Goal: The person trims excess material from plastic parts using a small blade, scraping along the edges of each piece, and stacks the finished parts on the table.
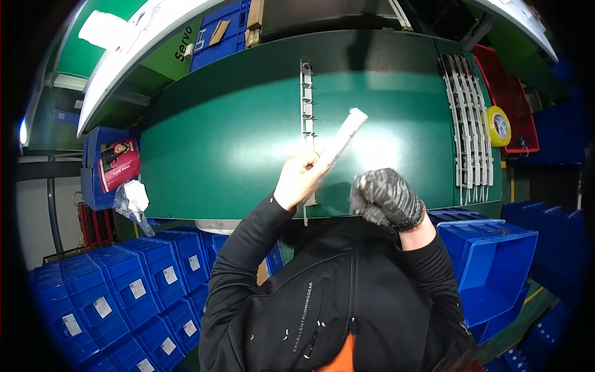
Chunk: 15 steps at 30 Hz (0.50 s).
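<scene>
My bare left hand (299, 178) is closed around the lower end of a white strip (344, 135), which tilts up and to the right over the green table. My right hand (389, 199), in a dark grey patterned glove, is curled just right of the strip's lower end. What its fingers hold, if anything, is hidden. Beneath and beyond my left hand lies a narrow rail with pale segments and dark clips (307, 99), pointing away from me. Part of that rail is covered by the hand.
Several similar long rails (469, 127) lie side by side on the table's right, beside a yellow roll (498, 126) and a red bin (524, 111). A blue crate (502, 266) stands at right front. Blue crates (133, 273) stack at left, below a pink packet (119, 166).
</scene>
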Tool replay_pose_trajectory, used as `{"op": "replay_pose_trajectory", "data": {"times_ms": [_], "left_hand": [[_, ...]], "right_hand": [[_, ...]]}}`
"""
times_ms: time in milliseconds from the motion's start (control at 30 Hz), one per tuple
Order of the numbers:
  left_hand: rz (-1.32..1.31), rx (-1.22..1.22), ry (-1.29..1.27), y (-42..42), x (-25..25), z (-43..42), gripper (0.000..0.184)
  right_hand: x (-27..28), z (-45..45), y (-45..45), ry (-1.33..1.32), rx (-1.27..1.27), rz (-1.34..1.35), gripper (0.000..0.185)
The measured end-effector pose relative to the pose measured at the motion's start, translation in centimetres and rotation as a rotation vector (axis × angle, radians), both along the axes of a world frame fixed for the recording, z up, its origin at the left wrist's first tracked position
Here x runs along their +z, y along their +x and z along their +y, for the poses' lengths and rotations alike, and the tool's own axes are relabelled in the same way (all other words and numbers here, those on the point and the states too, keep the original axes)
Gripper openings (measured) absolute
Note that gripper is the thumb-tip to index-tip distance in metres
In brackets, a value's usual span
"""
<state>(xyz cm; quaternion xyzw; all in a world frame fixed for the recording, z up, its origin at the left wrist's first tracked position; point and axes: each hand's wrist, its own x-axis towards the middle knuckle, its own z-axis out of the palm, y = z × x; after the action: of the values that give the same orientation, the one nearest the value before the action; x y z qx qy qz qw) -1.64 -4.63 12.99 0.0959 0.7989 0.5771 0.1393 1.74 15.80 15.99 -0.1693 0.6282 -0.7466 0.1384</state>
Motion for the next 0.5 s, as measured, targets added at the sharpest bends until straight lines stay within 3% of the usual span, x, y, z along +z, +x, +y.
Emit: {"op": "replay_pose_trajectory", "data": {"times_ms": [33,100,167,233,300,367,400,500], "left_hand": [[-0.001,-0.001,0.0,0.1,-0.8,-0.3,0.026],[-0.049,0.02,0.202,-0.1,-1.8,-0.8,0.028],[-0.204,0.05,0.247,0.2,0.7,0.1,0.026],[-0.297,0.001,0.316,0.5,1.1,0.8,0.025],[-0.286,-0.117,0.259,0.4,1.1,0.6,0.017],[-0.377,-0.1,0.322,0.6,2.0,0.7,0.013],[-0.401,-0.122,0.37,0.6,2.4,0.2,0.022],[-0.399,-0.356,0.096,0.3,1.3,-3.8,0.028]], "right_hand": [[0.7,-0.1,0.1,-0.19,-0.089,-0.41,0.027],[0.3,1.3,-0.6,-0.242,-0.2,-0.543,0.026],[1.3,-0.5,-0.4,-0.095,-0.476,-0.559,0.02],[-0.5,-2.1,-0.4,-0.098,-0.519,-0.383,0.019],[-0.8,-1.9,-0.5,-0.087,-0.441,-0.377,0.016],[0.6,-0.9,-1.0,-0.212,-0.54,-0.426,0.015],[1.2,0.0,-1.6,-0.314,-0.623,-0.432,0.014],[2.0,4.1,-3.2,-0.448,-0.831,-0.328,0.013]]}}
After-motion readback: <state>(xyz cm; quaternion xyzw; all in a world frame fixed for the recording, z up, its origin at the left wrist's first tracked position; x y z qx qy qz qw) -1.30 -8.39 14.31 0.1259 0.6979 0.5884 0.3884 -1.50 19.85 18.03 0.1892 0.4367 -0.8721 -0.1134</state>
